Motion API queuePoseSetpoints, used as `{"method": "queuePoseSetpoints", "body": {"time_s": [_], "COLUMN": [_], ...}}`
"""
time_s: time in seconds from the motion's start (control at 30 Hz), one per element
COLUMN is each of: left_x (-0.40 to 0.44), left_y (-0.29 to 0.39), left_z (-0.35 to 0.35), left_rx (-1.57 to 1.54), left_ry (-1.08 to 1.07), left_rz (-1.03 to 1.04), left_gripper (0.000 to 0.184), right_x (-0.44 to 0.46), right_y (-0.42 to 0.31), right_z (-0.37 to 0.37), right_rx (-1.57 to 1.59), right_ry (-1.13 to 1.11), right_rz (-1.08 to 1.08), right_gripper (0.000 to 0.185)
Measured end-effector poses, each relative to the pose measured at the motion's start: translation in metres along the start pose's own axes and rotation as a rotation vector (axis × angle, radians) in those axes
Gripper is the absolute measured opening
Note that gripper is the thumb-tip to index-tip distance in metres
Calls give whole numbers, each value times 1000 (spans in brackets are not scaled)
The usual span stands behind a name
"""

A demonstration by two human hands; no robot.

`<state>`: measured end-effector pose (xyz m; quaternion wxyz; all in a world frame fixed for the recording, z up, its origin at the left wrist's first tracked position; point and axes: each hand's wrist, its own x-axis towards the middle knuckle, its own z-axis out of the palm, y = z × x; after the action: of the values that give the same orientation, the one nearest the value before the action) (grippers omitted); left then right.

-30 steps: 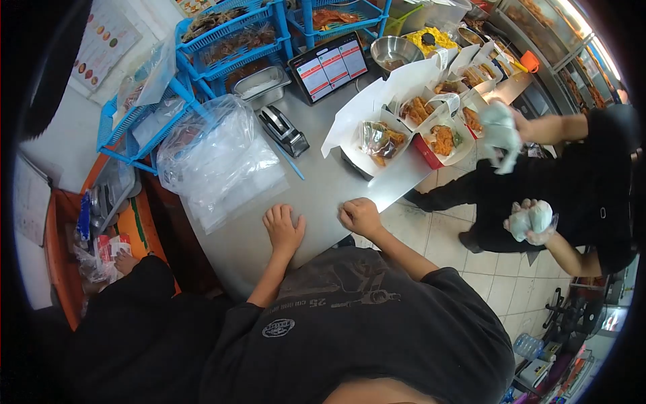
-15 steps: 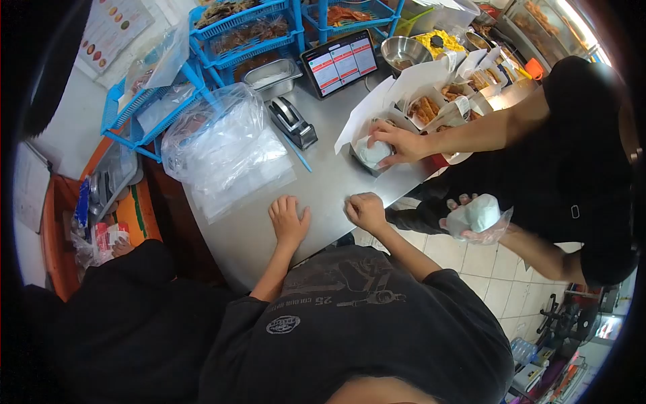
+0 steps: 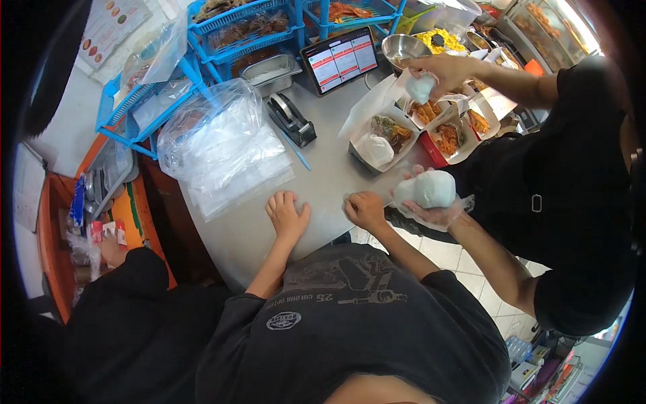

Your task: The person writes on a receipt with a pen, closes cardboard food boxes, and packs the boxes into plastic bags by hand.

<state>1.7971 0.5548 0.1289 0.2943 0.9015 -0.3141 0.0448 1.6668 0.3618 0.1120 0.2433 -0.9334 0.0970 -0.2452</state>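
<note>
Blue baskets [image 3: 167, 110], a black tape dispenser [image 3: 292, 120], a blue stick [image 3: 295, 150] and milky-white plastic bags [image 3: 229, 151] contrast with a silver-grey table [image 3: 330, 158], with a tablet screen [image 3: 341, 59] patterned in red and white. White-lined food boxes [image 3: 431, 151] bear red or black outsides, while a faded grey print [image 3: 371, 297] marks a charcoal T-shirt [image 3: 356, 337]

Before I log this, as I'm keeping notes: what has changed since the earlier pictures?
A co-worker's hand has let go of a white bundle, lying in the nearest food box, and moved up the picture with another bundle. The person's left hand and right hand stayed on the table.
</note>
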Motion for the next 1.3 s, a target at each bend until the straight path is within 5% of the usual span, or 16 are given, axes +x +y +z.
{"method": "queuePoseSetpoints", "body": {"time_s": [0.37,0.47,0.67,0.87,0.97,1.17,1.3], "left_x": [13,26,72,93,85,81,68], "left_y": [7,17,89,115,106,58,18], "left_z": [19,31,27,61,71,58,26], "left_rx": [-47,-250,-373,-309,-372,-456,-439], "left_ry": [11,43,-553,-368,-303,-210,-213], "left_rz": [-59,110,302,407,238,176,127], "left_gripper": [24,33,56,38,27,23,24], "right_x": [0,-2,3,5,10,6,1], "right_y": [4,6,5,6,11,24,34], "right_z": [0,2,-3,-13,-24,-58,-70], "right_rx": [-40,-19,43,201,328,634,465], "right_ry": [30,15,44,-84,-153,-396,175], "right_rz": [-13,-1,-54,-16,-8,316,340], "right_gripper": [20,20,11,12,16,12,10]}}
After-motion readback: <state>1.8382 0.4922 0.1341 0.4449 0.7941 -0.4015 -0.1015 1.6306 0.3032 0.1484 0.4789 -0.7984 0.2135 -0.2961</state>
